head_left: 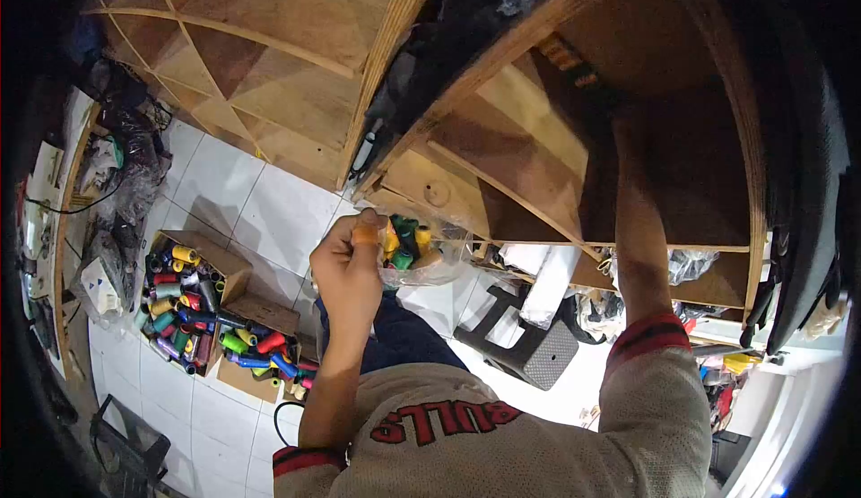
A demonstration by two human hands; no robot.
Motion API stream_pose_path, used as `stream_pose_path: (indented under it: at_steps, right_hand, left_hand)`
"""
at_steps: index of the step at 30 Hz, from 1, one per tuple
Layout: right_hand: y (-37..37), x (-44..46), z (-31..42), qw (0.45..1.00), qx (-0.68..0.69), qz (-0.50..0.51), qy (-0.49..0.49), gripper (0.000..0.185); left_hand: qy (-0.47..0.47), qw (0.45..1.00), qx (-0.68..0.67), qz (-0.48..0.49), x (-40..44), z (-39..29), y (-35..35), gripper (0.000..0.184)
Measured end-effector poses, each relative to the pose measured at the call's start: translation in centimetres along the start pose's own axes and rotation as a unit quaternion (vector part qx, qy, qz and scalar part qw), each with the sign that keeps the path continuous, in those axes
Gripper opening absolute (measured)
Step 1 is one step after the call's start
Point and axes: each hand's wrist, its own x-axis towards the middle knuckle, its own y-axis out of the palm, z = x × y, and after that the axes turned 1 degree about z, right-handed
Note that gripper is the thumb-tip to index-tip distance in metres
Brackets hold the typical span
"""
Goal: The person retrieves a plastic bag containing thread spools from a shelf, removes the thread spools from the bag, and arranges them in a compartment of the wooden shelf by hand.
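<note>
My left hand (347,265) is closed at the rim of a clear plastic container (448,260), with an orange piece (365,233) showing at the thumb. Inside the container are yellow and green thread spools (402,260). My right arm reaches up into a dark wooden shelf compartment (677,166). There, my right hand (613,103) is in shadow beside a row of orange and green spools (569,63); its fingers are hidden, so I cannot tell whether it grips one.
Cardboard boxes (260,310) full of coloured thread spools stand on the white tiled floor to the left. A dark stool (538,350) is below the shelf. Wooden shelf boards (511,67) frame the reach. Plastic-wrapped items (134,175) lie at far left.
</note>
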Motion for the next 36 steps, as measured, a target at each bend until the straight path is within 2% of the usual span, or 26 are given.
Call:
stream_pose_path:
  at_steps: [2, 5, 8, 10, 12, 13, 14, 15, 16, 17, 18, 19, 20, 22, 25, 27, 28, 29, 30, 34, 36]
  right_hand:
    - [0.1, 0.0, 0.1, 1.0, 0.001, 0.0, 0.001, 0.028]
    - [-0.3, 0.3, 0.2, 1.0, 0.006, -0.002, 0.002, 0.028]
    - [-2.5, 0.4, 0.8, 1.0, 0.017, -0.005, 0.011, 0.028]
    - [-6.2, -0.4, 2.9, 0.998, 0.05, 0.008, 0.022, 0.029]
    - [-12.1, -2.3, 7.2, 0.986, 0.151, 0.071, 0.032, 0.029]
    - [-15.4, -3.8, 10.1, 0.961, 0.237, 0.139, 0.038, 0.029]
    - [-18.8, -5.6, 13.1, 0.91, 0.341, 0.231, 0.051, 0.029]
    - [-22.4, -7.5, 16.0, 0.837, 0.426, 0.339, 0.056, 0.029]
    - [-24.2, -9.0, 17.4, 0.772, 0.473, 0.425, 0.018, 0.024]
    - [-25.2, -11.6, 19.8, 0.659, 0.58, 0.477, -0.033, 0.026]
    - [-27.2, -13.5, 22.5, 0.6, 0.551, 0.58, -0.009, 0.027]
    - [-27.3, -15.9, 24.7, 0.62, 0.538, 0.553, -0.14, 0.028]
    - [-27.0, -17.3, 26.2, 0.687, 0.435, 0.494, -0.307, 0.028]
    - [-24.9, -20.5, 28.0, 0.754, 0.377, 0.336, -0.421, 0.02]
    - [-23.0, -21.9, 28.3, 0.787, 0.314, 0.29, -0.445, 0.015]
    - [-22.7, -22.9, 28.8, 0.823, 0.315, 0.261, -0.393, 0.018]
    - [-22.7, -23.6, 28.7, 0.844, 0.296, 0.253, -0.368, 0.019]
    - [-22.7, -24.0, 28.8, 0.864, 0.278, 0.243, -0.344, 0.02]
    - [-23.1, -23.9, 29.1, 0.881, 0.217, 0.291, -0.302, 0.025]
    - [-21.1, -26.0, 29.3, 0.925, 0.177, 0.239, -0.238, 0.029]
    - [-20.9, -26.5, 28.8, 0.928, 0.159, 0.228, -0.247, 0.029]
  left_hand:
    - [-0.003, 1.0, 0.014, 0.004, -0.2, -0.3, -0.1, 0.029]
    - [-0.009, 0.999, -0.039, 0.001, -0.2, -0.1, -0.2, 0.024]
    - [0.019, 1.0, -0.016, 0.002, -0.2, 0.0, -0.3, 0.021]
    - [0.026, 0.999, -0.019, 0.009, -0.4, -0.2, -0.2, 0.022]
    - [0.04, 0.999, -0.023, 0.005, -0.6, -0.8, 0.2, 0.022]
    - [0.043, 0.999, -0.016, 0.013, -0.7, -1.2, 0.2, 0.023]
    - [0.045, 0.999, -0.009, 0.023, -0.8, -1.6, 0.2, 0.024]
    - [0.046, 0.998, -0.001, 0.034, -0.9, -2.0, 0.3, 0.025]
    - [0.031, 0.999, 0.012, 0.029, -1.3, -2.9, 0.4, 0.026]
    - [0.04, 0.998, 0.011, 0.037, -1.2, -3.2, 0.5, 0.026]
    - [0.051, 0.998, 0.009, 0.047, -1.1, -3.4, 0.5, 0.027]
    - [0.058, 0.997, 0.01, 0.059, -1.3, -3.5, 0.5, 0.027]
    - [0.05, 0.996, 0.001, 0.072, -1.7, -4.5, 0.7, 0.027]
    - [0.067, 0.994, 0.009, 0.087, -1.9, -4.9, 1.0, 0.027]
    - [0.069, 0.993, 0.021, 0.093, -2.3, -6.0, 1.3, 0.026]
    - [0.083, 0.992, 0.009, 0.091, -2.5, -6.1, 1.6, 0.025]
    - [0.075, 0.991, -0.038, 0.108, -2.5, -5.5, 1.8, 0.024]
    - [0.081, 0.991, -0.015, 0.106, -2.6, -5.3, 2.0, 0.025]
    - [0.087, 0.991, 0.008, 0.102, -2.8, -5.1, 2.2, 0.025]
    - [0.085, 0.993, 0.016, 0.085, -2.7, -4.3, 2.8, 0.025]
    - [0.084, 0.993, 0.026, 0.082, -2.6, -3.9, 3.1, 0.026]
